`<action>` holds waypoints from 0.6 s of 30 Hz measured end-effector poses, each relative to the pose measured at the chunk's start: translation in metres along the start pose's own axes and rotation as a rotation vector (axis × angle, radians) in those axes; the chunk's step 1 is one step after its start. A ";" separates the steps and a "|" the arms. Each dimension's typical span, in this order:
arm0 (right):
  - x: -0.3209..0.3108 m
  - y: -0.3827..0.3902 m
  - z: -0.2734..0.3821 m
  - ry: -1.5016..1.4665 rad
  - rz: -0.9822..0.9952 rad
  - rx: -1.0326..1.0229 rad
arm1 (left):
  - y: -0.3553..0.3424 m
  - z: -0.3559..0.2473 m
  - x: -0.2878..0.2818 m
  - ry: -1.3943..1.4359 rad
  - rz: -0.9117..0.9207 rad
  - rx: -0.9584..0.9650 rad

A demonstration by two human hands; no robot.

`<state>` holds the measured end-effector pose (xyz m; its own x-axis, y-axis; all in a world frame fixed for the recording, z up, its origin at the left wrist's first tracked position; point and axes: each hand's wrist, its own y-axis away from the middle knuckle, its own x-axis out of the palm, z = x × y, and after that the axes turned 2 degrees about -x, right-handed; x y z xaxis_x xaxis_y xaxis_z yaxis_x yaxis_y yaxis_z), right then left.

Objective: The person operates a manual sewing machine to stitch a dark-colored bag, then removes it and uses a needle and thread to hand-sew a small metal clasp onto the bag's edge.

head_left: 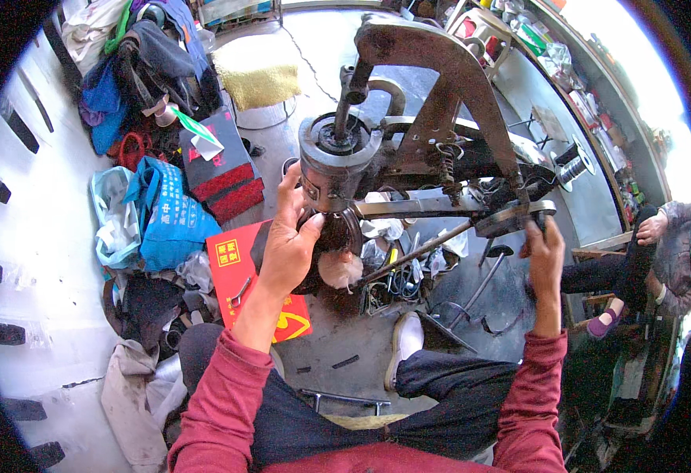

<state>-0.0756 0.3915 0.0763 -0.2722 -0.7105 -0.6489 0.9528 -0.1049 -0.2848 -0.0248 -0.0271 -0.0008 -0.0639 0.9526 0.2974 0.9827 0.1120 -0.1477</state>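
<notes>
A hand-cranked cobbler's sewing machine [456,87] of worn dark metal stands before me, its round head [336,169] facing me. My left hand [288,236] is closed at the left of that head, thumb toward the middle, on a dark shoe-like item [337,235] beneath it. A pale rounded piece [340,270] shows just below; the head and my fingers hide much of the item. Farther right, my right hand [544,256] reaches up to the rim of the machine's crank wheel [511,219], its fingers curled round the wheel's end.
A red box [231,260] lies beside my left forearm. Blue bags [168,213] and piled clothes [156,63] fill the left. A yellow-cushioned stool [258,83] stands beyond. Small tools [392,276] lie under the machine. At right, another person's hand [651,229] rests near their knee.
</notes>
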 end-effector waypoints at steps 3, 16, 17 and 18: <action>-0.021 -0.018 -0.033 0.120 -0.113 0.028 | -0.001 -0.001 -0.001 -0.046 0.009 0.016; 0.049 0.009 -0.147 0.133 0.354 0.329 | 0.002 -0.012 -0.005 0.054 0.002 0.001; 0.055 0.019 -0.132 0.037 0.415 0.277 | 0.001 -0.013 -0.004 0.064 -0.015 0.024; 0.067 0.021 -0.118 0.103 0.409 0.323 | 0.002 -0.015 -0.004 0.073 -0.031 0.046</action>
<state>-0.0897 0.4239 -0.0561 0.1342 -0.6681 -0.7319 0.9724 -0.0535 0.2272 -0.0199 -0.0345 0.0120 -0.0791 0.9255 0.3705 0.9714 0.1550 -0.1798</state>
